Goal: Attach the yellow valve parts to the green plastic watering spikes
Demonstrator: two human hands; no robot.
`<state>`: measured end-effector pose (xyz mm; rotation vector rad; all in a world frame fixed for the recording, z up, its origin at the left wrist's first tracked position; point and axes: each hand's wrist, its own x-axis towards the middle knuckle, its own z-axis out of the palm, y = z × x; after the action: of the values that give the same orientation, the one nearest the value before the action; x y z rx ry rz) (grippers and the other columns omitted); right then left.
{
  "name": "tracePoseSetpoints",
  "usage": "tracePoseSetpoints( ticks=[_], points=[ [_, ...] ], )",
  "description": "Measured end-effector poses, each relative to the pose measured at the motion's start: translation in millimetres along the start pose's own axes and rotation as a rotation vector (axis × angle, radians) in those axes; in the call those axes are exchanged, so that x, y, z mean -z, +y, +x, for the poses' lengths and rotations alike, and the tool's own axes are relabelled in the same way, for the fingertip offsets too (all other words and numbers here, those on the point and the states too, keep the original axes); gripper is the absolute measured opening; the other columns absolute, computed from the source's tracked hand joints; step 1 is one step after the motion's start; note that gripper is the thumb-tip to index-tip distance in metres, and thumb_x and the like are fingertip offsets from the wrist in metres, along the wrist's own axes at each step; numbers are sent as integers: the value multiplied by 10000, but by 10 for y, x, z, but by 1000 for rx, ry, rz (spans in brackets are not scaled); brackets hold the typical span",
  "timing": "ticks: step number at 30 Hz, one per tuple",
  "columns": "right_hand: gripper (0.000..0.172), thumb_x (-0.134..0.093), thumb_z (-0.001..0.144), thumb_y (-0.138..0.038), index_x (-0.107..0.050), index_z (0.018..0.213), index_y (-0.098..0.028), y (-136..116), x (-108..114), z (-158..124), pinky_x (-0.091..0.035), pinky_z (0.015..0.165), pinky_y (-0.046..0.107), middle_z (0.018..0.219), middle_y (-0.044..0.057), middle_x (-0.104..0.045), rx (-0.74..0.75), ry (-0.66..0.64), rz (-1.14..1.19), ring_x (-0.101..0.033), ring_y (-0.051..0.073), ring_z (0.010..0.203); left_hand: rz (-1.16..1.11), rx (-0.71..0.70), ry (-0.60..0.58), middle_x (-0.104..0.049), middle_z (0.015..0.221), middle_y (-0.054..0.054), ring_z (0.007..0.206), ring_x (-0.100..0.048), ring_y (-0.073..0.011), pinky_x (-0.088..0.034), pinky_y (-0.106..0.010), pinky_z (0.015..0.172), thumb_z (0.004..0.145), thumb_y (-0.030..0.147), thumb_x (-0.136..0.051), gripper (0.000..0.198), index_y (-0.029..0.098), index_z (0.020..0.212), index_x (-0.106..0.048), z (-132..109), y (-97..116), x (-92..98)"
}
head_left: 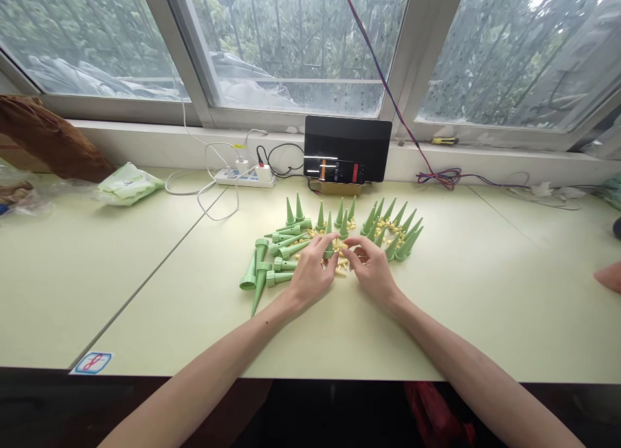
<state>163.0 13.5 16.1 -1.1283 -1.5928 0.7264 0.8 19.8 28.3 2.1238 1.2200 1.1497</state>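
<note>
Several green cone spikes (388, 231) stand upright in a cluster on the pale green table (460, 306). More green spikes (272, 264) lie on their sides to the left. Small yellow pieces (388, 227) are scattered among them. My left hand (310, 273) is closed in a pinch on an upright green spike (330, 244) in the middle. My right hand (371, 267) is pinched beside it over the yellow pieces; what its fingers hold is too small to make out.
A black screen (347, 147) with a phone (339, 171) leaning on it stands at the back. A white power strip (245, 176) with cables lies left of it. A green packet (129, 183) sits far left. Another person's hand (609, 277) shows at the right edge.
</note>
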Motion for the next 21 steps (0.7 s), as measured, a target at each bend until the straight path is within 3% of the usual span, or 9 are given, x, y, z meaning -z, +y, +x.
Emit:
tracePoseSetpoints(
  ticks=[21],
  points=[
    [222,-556,951,-387,-651,968,-187,3,17,26,-483,562,283,915,65,-678,7,-39,-46,-578,150,626,-19,-9,-41,-608,1118,-64,692,-563,-112,-507,-252,637,930,177,-509,297,220,1217,-571,-5,14,-6]
  ],
)
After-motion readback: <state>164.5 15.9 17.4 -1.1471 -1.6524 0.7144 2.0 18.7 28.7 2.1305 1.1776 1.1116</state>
